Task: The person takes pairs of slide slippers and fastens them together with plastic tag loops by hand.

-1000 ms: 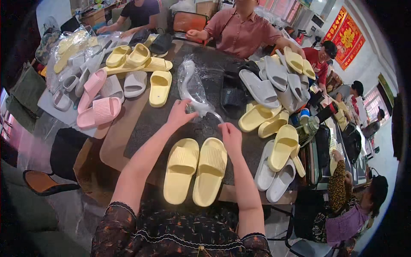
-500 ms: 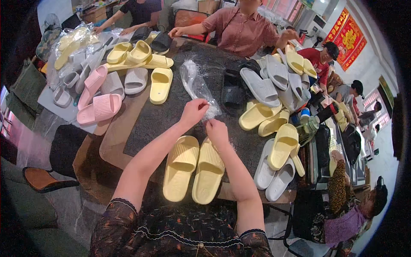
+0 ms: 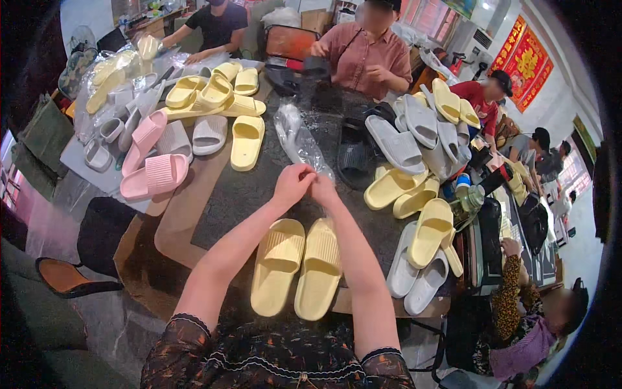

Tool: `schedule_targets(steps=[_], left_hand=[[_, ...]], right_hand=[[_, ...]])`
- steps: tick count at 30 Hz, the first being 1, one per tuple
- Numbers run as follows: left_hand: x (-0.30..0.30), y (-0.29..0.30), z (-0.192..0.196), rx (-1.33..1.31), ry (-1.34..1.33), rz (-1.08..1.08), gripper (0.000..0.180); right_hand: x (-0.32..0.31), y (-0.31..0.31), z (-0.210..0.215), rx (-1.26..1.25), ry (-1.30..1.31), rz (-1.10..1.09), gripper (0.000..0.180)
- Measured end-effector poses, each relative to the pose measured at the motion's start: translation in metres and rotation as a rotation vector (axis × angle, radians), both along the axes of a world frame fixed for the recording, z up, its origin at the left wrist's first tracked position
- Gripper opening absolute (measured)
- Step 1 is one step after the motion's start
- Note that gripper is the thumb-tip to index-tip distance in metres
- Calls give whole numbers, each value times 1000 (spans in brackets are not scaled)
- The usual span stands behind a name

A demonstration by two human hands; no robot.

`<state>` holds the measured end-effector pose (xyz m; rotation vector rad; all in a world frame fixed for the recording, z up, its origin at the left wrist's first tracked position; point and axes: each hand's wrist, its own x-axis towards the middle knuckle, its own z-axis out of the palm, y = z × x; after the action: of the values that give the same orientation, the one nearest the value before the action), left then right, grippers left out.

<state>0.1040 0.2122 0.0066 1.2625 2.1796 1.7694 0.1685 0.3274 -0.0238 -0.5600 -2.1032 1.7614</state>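
A clear plastic bag lies lengthwise over the dark tabletop, its near end at my fingers. My left hand is closed in a pinch at that end. Right beside it, my right hand is closed too, and the two hands touch. The fingertips are partly hidden, but both seem to grip the bag's edge. Nearer to me, below my forearms, a pair of yellow slide sandals sits side by side: the left slide in full view, the right slide partly covered by my right forearm.
Pink slides, grey slides and yellow slides are heaped at the left. More grey slides and yellow ones pile up at the right, by a bottle. Black slides lie behind. Co-workers sit around the table.
My hands have come together at the bag's near end. Across the table, a person in a reddish shirt has drawn their arms in and now holds a dark slide.
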Motion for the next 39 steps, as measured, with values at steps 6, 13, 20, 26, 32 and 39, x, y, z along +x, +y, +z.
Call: schedule_targets(steps=[6, 13, 20, 26, 32, 39], left_hand=[[-20, -5, -11, 12, 43, 16, 18], [-3, 6, -18, -32, -92, -45, 19], [10, 15, -3, -19, 73, -29, 19], [-14, -2, -26, -112, 24, 9, 20], [-18, 0, -41, -176, 2, -39, 21], [-12, 4, -34, -154, -32, -54, 22]], right_hand=[[55, 3, 30, 305, -351, 44, 32], [51, -6, 16, 434, -422, -38, 24], [3, 22, -11, 256, -173, -353, 25], [40, 25, 3, 536, -100, -34, 41], [119, 38, 22, 698, 16, -192, 31], [138, 19, 15, 591, -432, -266, 38]])
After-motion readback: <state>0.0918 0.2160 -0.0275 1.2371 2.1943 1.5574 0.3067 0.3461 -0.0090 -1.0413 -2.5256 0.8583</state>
